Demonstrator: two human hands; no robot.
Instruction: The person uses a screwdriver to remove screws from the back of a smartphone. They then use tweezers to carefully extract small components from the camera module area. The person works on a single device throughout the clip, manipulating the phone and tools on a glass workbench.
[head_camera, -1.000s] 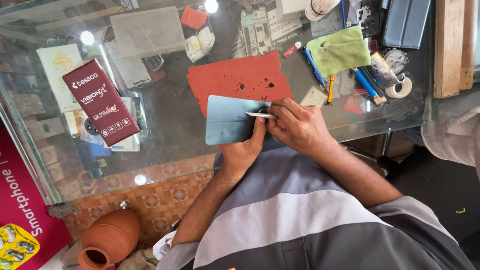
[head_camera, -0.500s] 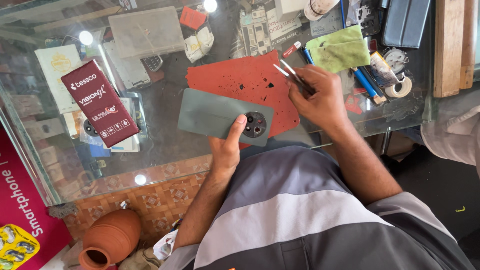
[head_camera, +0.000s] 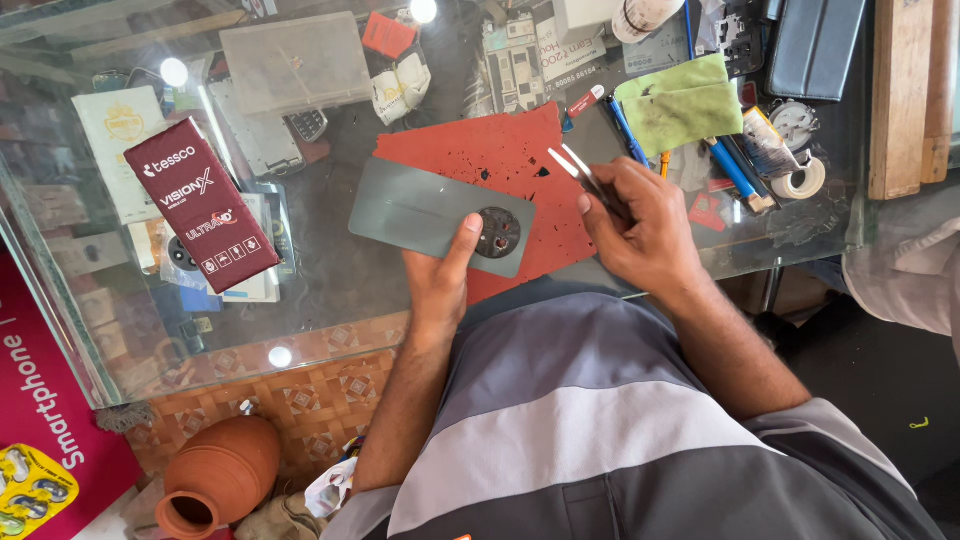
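Tweezers (head_camera: 575, 165) are pinched in the right hand (head_camera: 640, 225), tips pointing toward 11 o'clock over the red mat (head_camera: 500, 150), probably kept lifted so that the points stay ready for fine work. A grey-green phone back cover (head_camera: 425, 212) is gripped by the left hand (head_camera: 440, 285), the thumb pressed beside the round camera ring at its right end; the cover is held flat above the glass counter (head_camera: 330, 290), partly over the mat's left edge, seemingly so that the ring faces up and can be reached.

In the head view, a dark maroon oblong box with white lettering (head_camera: 200, 205) is seen at 9 o'clock from the cover, tilted on a stack of smaller packs. A cream square card (head_camera: 125, 145) lies beyond it. At 1 o'clock a green cloth (head_camera: 680, 100) and blue pens (head_camera: 730, 165) are spread. A magenta sign (head_camera: 50, 420) with white letters is propped at 8 o'clock, beside a clay pot (head_camera: 215, 475)
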